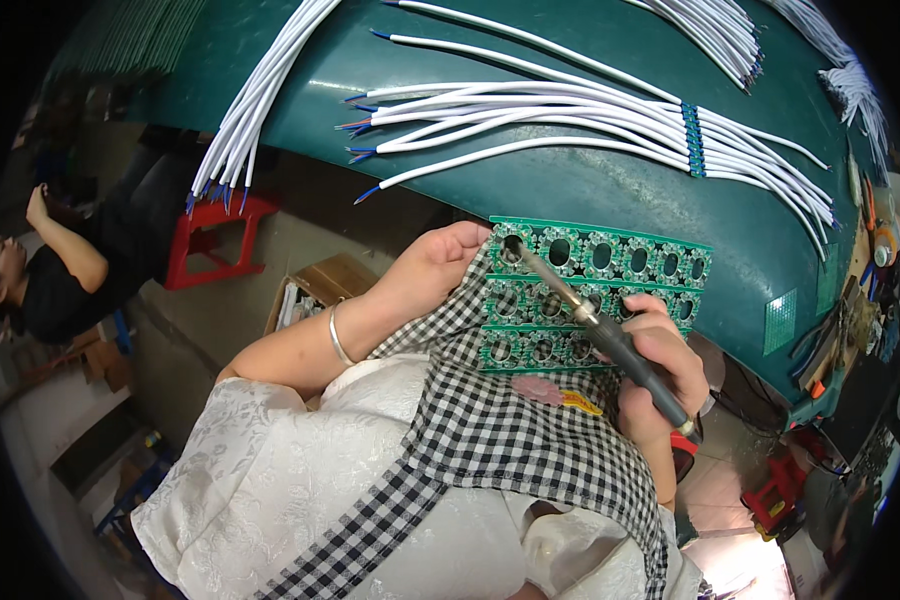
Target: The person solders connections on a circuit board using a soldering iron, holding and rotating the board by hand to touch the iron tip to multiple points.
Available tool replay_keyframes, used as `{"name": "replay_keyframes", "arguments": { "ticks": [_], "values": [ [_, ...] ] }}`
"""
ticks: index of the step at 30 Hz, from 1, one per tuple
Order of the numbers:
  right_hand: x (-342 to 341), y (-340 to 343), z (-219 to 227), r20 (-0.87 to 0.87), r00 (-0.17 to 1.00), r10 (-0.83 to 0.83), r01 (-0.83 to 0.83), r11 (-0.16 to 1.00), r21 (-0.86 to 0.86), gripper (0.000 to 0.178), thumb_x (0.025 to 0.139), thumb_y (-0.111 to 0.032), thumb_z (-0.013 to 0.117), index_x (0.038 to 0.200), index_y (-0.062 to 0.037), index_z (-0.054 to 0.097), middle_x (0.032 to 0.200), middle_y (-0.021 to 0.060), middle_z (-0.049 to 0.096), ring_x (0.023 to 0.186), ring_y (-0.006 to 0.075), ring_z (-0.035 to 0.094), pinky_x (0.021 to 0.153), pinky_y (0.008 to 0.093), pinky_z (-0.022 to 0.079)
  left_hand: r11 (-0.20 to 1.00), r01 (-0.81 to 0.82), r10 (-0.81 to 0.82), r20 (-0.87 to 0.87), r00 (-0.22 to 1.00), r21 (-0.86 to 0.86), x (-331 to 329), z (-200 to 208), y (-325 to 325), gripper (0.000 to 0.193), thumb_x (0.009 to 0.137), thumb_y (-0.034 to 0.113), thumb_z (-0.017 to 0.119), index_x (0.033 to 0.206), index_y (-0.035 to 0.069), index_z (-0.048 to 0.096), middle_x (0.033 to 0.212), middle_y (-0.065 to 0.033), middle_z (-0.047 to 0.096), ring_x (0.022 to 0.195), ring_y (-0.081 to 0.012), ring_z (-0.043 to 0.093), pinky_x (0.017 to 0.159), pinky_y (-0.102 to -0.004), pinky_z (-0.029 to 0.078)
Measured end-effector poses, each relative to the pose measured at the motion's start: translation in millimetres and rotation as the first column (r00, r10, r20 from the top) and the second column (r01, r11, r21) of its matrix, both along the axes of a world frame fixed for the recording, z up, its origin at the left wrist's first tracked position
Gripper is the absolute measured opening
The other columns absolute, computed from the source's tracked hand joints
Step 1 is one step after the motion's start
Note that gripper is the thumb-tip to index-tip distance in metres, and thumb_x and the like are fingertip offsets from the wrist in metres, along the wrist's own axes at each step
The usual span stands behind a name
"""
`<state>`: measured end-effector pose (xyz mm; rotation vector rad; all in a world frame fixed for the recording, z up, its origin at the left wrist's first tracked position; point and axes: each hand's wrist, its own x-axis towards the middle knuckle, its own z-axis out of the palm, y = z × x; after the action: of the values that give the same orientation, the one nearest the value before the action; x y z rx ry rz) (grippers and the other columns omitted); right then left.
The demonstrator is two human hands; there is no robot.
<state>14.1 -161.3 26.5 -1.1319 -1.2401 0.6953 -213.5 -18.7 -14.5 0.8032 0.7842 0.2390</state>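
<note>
My right hand [660,355] is wrapped round the black handle of a soldering iron [625,352]. Its metal shaft slants up and left, and the tip is over the left end of the top row of a green circuit board panel [590,279]. The panel has rows of oval holes ringed with small parts, and sits above my checked apron beside the table edge. At its upper left corner my left hand [438,264] is closed, fingertips pressed together against the edge. Whatever those fingers pinch is too small or hidden to make out.
The green table [400,185] bears a tied bundle of white cables [570,105] and other cable bunches [270,90]. Tools [860,290] crowd its right edge. At left are a red stool [220,235], a cardboard box [330,280] and another person [75,245].
</note>
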Motion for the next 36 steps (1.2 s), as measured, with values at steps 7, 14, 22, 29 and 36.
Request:
{"name": "replay_keyframes", "arguments": {
  "ticks": [7, 14, 22, 29, 36],
  "values": [
    [10.3, -15.8, 22.5, 0.006, 0.963, -0.269, 0.269, 0.963, -0.013, 0.039, 0.092, -0.039, 0.070, 0.116, -0.0103, 0.062, 0.093, 0.0166, 0.073, 0.088, 0.0320, 0.071, 0.093, 0.0525, 0.048, 0.978, -0.189, 0.172, 0.165, 0.971, 0.092, -19.4, 26.2, 12.5, 0.015, 0.098, -0.004, 0.049, 0.109, -0.001, 0.060, 0.103, -0.0060, 0.069, 0.091, -0.0094, 0.065, 0.081, -0.0232, 0.053],
    [31.7, -27.7, 13.3, 0.757, 0.653, 0.029, 0.092, 0.989, -0.118, 0.030, 0.076, -0.008, 0.075, 0.105, -0.0117, 0.066, 0.115, 0.0191, 0.068, 0.114, 0.0358, 0.064, 0.104, 0.0567, 0.041, 0.974, -0.211, 0.202, 0.109, 0.973, 0.083, -6.2, 40.9, 19.9, 0.010, 0.096, -0.003, 0.055, 0.104, 0.000, 0.061, 0.096, -0.0042, 0.068, 0.084, -0.0067, 0.064, 0.076, -0.0210, 0.053],
    [37.0, -33.0, 16.4, 0.665, 0.702, -0.255, 0.263, 0.961, 0.090, 0.022, 0.078, -0.004, 0.071, 0.099, -0.0092, 0.066, 0.108, 0.0188, 0.071, 0.104, 0.0353, 0.069, 0.096, 0.0522, 0.052, 0.977, -0.196, 0.205, 0.115, 0.972, -0.087, 0.7, 48.1, 27.0, 0.019, 0.091, -0.005, 0.056, 0.110, -0.003, 0.061, 0.099, -0.0094, 0.070, 0.085, -0.0129, 0.069, 0.077, -0.0259, 0.057],
    [44.4, -39.5, 26.0, 0.517, 0.775, -0.364, 0.388, 0.919, 0.065, 0.026, 0.081, 0.002, 0.069, 0.103, -0.0094, 0.062, 0.110, 0.0212, 0.071, 0.105, 0.0384, 0.068, 0.092, 0.0453, 0.054, 0.932, -0.202, 0.236, 0.083, 0.968, -0.301, 21.3, 65.5, 42.9, 0.019, 0.096, 0.004, 0.046, 0.108, -0.004, 0.059, 0.101, -0.0128, 0.069, 0.092, -0.0174, 0.069, 0.086, -0.0303, 0.056],
    [55.1, -47.2, 30.8, 0.086, 0.890, -0.447, 0.451, 0.892, -0.027, 0.030, 0.093, -0.004, 0.065, 0.118, -0.0057, 0.049, 0.126, 0.0291, 0.059, 0.113, 0.0406, 0.063, 0.099, 0.0501, 0.050, 0.995, -0.085, 0.094, -0.200, 0.975, 0.052, 47.3, 75.9, 56.1, 0.006, 0.087, 0.000, 0.067, 0.093, -0.001, 0.066, 0.089, -0.0051, 0.071, 0.083, -0.0088, 0.066, 0.076, -0.0214, 0.051]
  ]
}}
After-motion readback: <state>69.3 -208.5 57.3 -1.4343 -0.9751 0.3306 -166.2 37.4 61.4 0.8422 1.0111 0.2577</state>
